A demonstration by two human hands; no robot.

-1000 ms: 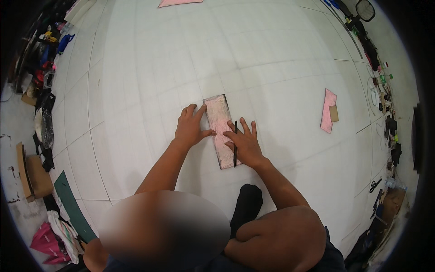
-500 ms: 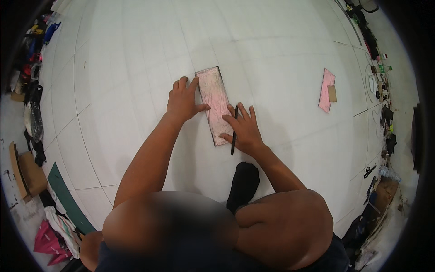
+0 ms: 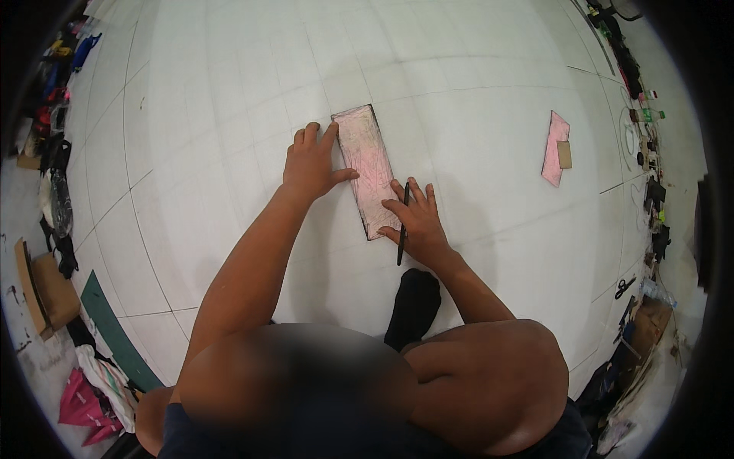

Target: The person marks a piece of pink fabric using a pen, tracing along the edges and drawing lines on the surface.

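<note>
A long, narrow pink panel (image 3: 365,168) with a creased surface and dark edges lies flat on the pale floor before me, tilted slightly. My left hand (image 3: 310,167) is open, its fingers spread along the panel's left edge and the thumb resting on its surface. At the lower right part of the panel is my right hand (image 3: 422,229), with thumb and index finger touching the pink surface. A slim black pen (image 3: 401,249) is held between the fingers of that hand, pointing lengthwise toward me.
Off to the right lies a smaller angular pink piece (image 3: 552,157) with a small brown rectangle (image 3: 564,155) on it. My black-socked foot (image 3: 413,306) is just below the panel. Scissors (image 3: 624,288), a bottle (image 3: 648,115), a green strip (image 3: 115,333) and a cardboard box (image 3: 53,294) line the sides.
The panel and both hands appear slightly farther up and right, though much of the scene has shifted a little too. Both hands keep the same contact with the panel.
</note>
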